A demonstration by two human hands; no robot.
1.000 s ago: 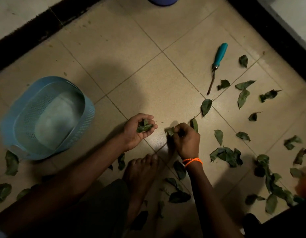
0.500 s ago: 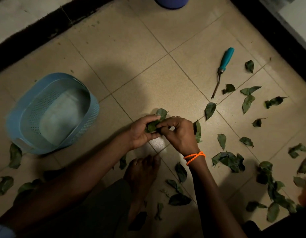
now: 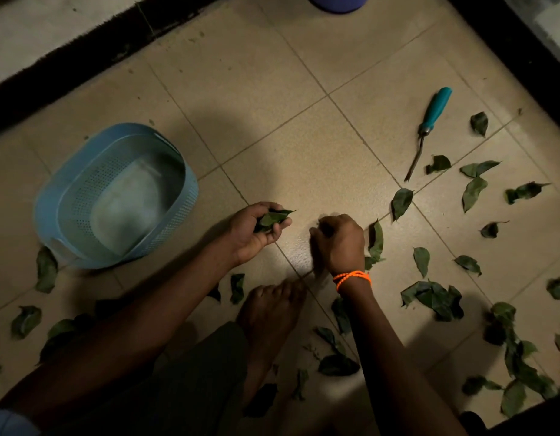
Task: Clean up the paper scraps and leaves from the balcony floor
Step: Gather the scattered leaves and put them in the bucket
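My left hand [image 3: 256, 231] is palm up over the tiled floor and grips a small bunch of green leaves [image 3: 272, 218]. My right hand [image 3: 338, 243], with an orange thread band at the wrist, hovers just right of it, fingers curled and nothing visible in them. A leaf [image 3: 376, 240] lies right beside that hand, and another leaf [image 3: 401, 201] sits a little farther out. Several more leaves [image 3: 432, 298] are scattered across the floor to the right and near my foot. A light blue perforated basket [image 3: 67, 196] stands to the left, with nothing visible inside.
A teal-handled tool [image 3: 429, 127] lies on the tiles at the upper right. My bare foot [image 3: 269, 316] rests between my arms. Dark ledges [image 3: 52, 61] border the floor at the back and right. A blue tub [image 3: 338, 1] pokes in at the top edge.
My right hand passed a leaf into my left hand, then drew back to the right with nothing in it. My left hand has pulled slightly left with the bunch.
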